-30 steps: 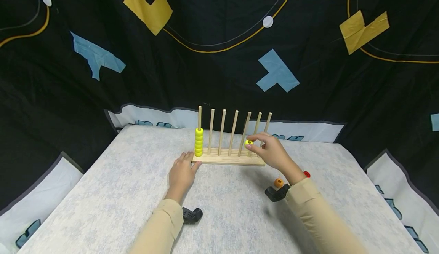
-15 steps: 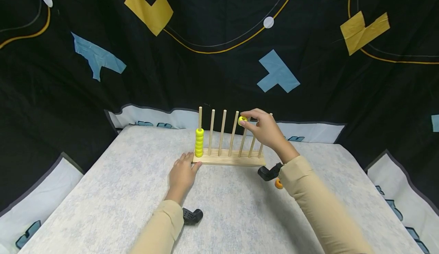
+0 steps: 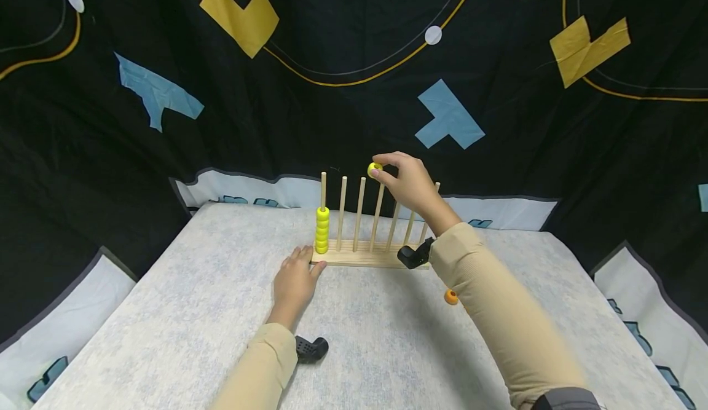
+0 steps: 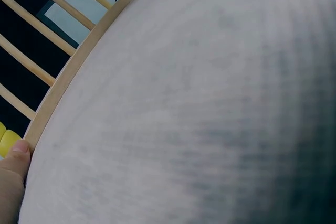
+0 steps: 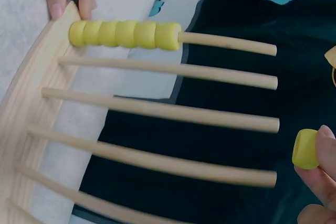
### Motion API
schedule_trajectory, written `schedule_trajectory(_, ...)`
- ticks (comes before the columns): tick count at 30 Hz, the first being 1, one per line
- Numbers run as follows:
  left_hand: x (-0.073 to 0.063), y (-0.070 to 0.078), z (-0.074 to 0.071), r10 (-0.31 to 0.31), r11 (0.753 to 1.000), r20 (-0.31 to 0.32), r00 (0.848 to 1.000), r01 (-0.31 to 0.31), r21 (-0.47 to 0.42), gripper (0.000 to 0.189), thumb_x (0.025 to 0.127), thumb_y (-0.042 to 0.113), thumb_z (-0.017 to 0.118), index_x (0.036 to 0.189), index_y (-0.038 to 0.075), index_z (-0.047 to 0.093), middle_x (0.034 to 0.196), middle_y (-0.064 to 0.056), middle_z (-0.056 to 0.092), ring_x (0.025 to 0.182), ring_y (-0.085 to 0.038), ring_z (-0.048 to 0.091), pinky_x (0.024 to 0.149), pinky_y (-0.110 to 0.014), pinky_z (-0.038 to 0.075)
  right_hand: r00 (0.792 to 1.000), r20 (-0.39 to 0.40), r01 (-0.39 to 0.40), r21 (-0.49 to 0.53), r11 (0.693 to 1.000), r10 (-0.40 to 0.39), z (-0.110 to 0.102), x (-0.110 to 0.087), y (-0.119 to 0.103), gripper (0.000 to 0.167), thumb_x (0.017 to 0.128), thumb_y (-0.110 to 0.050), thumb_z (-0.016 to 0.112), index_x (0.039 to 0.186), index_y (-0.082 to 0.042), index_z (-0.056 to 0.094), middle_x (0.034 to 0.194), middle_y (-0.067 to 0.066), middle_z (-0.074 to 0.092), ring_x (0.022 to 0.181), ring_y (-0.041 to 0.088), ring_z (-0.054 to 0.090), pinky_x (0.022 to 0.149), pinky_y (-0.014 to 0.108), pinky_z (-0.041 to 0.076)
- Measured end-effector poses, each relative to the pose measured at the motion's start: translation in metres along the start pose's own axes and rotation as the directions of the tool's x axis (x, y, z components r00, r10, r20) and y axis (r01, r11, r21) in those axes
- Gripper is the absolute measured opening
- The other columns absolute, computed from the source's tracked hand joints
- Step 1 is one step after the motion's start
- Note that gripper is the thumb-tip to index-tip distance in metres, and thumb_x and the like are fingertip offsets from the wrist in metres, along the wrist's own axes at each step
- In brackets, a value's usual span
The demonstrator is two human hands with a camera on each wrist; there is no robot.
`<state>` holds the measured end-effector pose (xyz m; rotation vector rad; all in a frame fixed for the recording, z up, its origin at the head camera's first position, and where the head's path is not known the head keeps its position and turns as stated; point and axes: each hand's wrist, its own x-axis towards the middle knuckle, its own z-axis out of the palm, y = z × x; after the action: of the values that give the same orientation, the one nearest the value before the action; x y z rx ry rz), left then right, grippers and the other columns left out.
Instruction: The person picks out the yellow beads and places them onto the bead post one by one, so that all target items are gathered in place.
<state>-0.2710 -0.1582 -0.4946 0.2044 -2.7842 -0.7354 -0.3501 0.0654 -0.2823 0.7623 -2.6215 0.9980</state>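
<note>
A wooden abacus stand (image 3: 359,262) with a row of upright pegs sits on the table. Several yellow beads (image 3: 322,230) are stacked on its leftmost peg; the other pegs hold none. My left hand (image 3: 292,287) grips the left end of the base, its thumb (image 4: 20,150) at the front edge. High over the stand, my right hand (image 3: 412,182) pinches a single yellow bead (image 3: 371,171) between thumb and fingers. In the right wrist view this bead (image 5: 305,149) is apart from the peg tips, beyond the ends of the third and fourth pegs from the stack.
An orange bead (image 3: 450,297) lies on the table (image 3: 365,336) to the right, partly near the right sleeve (image 3: 498,311), which covers some of the table there. A black curtain (image 3: 343,121) hangs behind the table. Black devices are strapped at both wrists.
My right hand has lifted the yellow bead up and leftward, from low among the right-hand pegs to peg-top height. The left hand stays at the base. The sleeve now hides the red bead.
</note>
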Motion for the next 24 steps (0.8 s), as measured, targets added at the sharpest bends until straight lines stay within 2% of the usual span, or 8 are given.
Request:
schedule_trajectory(12,-0.001,0.002,-0.002,-0.007,1.0,0.0,1.0,0.007,-0.015,0.063,0.098,0.046,0.059,0.145,0.005,0.05,0.151,-0.012,0.049,0.143,-0.036,0.041,0.115,-0.057,0.037,0.997,0.071,-0.027,-0.015,1.0,0.028,0.025,0.021,-0.034,0.039,0.098,-0.035,0.063,0.135,-0.022,0.061,0.144,-0.002,0.058,0.14,0.019,0.047,0.114,0.04,0.043)
schedule_trajectory(24,0.0,0.001,0.0,-0.016,1.0,-0.001,1.0,0.016,-0.005,0.062,0.098,0.046,0.059,0.145,0.007,0.05,0.151,-0.013,0.048,0.143,-0.036,0.042,0.113,-0.057,0.04,0.998,0.06,0.022,-0.01,1.0,-0.021,0.05,0.028,-0.053,0.038,0.098,-0.032,0.063,0.135,-0.022,0.062,0.141,-0.003,0.061,0.136,0.017,0.053,0.111,0.036,0.047)
